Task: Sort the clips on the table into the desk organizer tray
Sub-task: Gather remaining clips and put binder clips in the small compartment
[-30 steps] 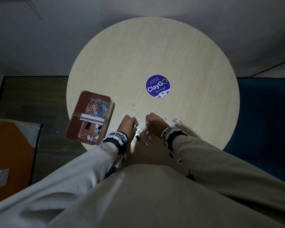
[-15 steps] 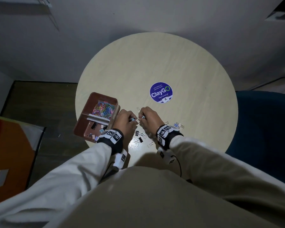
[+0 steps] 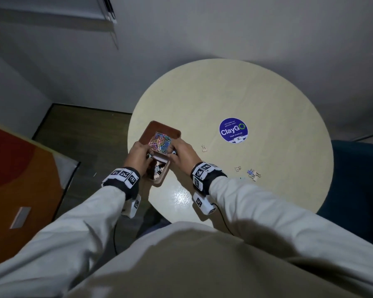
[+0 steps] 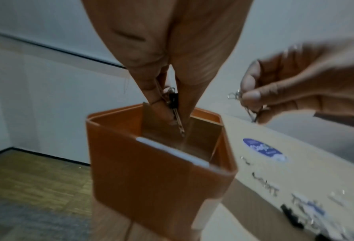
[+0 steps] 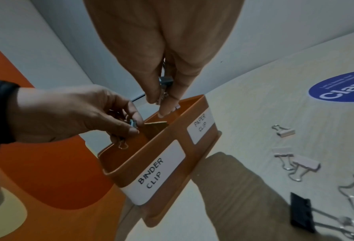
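The brown organizer tray (image 3: 163, 127) sits at the table's left edge; its far compartment holds colourful paper clips (image 3: 159, 143), its near one several binder clips (image 3: 158, 169). Both hands hover over the tray. My left hand (image 3: 148, 157) pinches a few binder clips (image 4: 173, 99), a black one among them, just above the binder-clip compartment (image 4: 201, 135). My right hand (image 3: 172, 153) pinches a small bunch of metal binder clips (image 5: 165, 81) over the tray's divider (image 5: 156, 125). Labels on the tray's side (image 5: 157, 172) read BINDER CLIP and PAPER CLIP.
Loose binder clips lie on the round table (image 3: 267, 104): one (image 3: 204, 148) right of the tray, more (image 3: 253, 174) near the right forearm, including a black one (image 5: 302, 210). A blue round sticker (image 3: 233, 130) marks the table's middle. The tray overhangs the table's left edge above the floor.
Both hands rose from the clip pile near the table's front edge and moved left to the tray, carrying binder clips. The head view also swung left.
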`<action>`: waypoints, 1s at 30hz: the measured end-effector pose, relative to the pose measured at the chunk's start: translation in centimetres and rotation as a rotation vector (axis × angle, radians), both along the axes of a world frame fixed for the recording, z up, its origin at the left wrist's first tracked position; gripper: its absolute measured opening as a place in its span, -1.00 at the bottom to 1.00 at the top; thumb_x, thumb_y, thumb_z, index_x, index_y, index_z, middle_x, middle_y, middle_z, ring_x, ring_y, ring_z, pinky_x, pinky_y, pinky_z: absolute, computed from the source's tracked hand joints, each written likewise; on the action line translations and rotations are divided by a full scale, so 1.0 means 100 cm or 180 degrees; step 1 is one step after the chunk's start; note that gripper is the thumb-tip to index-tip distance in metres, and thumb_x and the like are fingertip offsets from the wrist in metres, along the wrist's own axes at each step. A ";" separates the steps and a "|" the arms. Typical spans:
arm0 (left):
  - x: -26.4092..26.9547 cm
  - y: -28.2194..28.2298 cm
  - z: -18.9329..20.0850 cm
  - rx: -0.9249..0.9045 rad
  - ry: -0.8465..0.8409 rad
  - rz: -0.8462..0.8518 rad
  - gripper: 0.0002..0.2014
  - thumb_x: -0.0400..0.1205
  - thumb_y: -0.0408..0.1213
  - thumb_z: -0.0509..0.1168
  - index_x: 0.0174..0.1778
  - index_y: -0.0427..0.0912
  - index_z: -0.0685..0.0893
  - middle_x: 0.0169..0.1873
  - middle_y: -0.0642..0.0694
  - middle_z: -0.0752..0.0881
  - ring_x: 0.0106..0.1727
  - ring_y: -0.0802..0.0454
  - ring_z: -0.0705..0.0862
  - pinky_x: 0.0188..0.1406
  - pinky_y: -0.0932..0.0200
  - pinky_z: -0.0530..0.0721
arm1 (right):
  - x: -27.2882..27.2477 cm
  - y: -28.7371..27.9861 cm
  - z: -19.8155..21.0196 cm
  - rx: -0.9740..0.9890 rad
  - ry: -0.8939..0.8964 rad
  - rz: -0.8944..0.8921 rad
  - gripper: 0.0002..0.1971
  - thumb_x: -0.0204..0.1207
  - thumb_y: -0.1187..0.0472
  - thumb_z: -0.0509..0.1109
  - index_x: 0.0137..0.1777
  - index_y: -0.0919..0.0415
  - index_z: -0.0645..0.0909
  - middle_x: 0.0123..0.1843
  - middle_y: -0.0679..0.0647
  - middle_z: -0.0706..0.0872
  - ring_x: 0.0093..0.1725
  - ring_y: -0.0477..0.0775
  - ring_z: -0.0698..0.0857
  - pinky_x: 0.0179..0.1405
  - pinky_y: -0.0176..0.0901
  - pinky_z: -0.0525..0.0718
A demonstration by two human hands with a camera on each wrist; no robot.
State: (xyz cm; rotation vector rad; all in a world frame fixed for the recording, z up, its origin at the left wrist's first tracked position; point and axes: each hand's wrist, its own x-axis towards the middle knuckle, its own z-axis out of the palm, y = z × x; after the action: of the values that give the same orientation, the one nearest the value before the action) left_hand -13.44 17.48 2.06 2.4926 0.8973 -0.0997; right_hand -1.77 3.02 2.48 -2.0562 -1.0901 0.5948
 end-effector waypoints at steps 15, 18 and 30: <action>-0.023 0.015 0.001 0.0335 0.0269 -0.0497 -0.70 0.54 -0.45 0.39 0.20 -0.23 0.68 0.15 -0.25 0.66 0.08 -0.26 0.71 0.06 -0.05 0.67 | -0.043 0.043 0.000 -0.0412 -0.0153 0.0313 -0.84 0.45 0.53 0.31 -0.21 0.26 0.51 -0.11 0.22 0.64 -0.16 0.22 0.65 -0.16 0.12 0.65; -0.027 0.019 0.010 0.0527 0.0215 -0.0372 -0.69 0.56 -0.49 0.35 0.22 -0.22 0.66 0.08 -0.25 0.65 0.07 -0.27 0.69 -0.02 -0.05 0.62 | -0.051 0.051 -0.003 -0.0570 -0.0356 0.0464 -0.78 0.47 0.53 0.24 -0.24 0.19 0.45 -0.15 0.23 0.63 -0.20 0.23 0.62 -0.17 0.15 0.65; -0.008 -0.005 0.022 0.0500 -0.0097 -0.0329 -0.78 0.62 -0.35 0.30 0.19 -0.16 0.62 0.06 -0.20 0.62 0.05 -0.23 0.65 -0.13 -0.04 0.60 | -0.028 0.016 -0.002 -0.0250 -0.0149 0.0353 -0.87 0.53 0.40 0.30 0.02 0.27 0.64 0.07 0.20 0.66 0.01 0.16 0.64 0.00 -0.08 0.58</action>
State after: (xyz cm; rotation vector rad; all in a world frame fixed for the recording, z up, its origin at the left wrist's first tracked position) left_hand -14.29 16.95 4.31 2.6787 0.7912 -0.0261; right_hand -4.56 4.61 2.24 -2.0962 -1.2322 0.6570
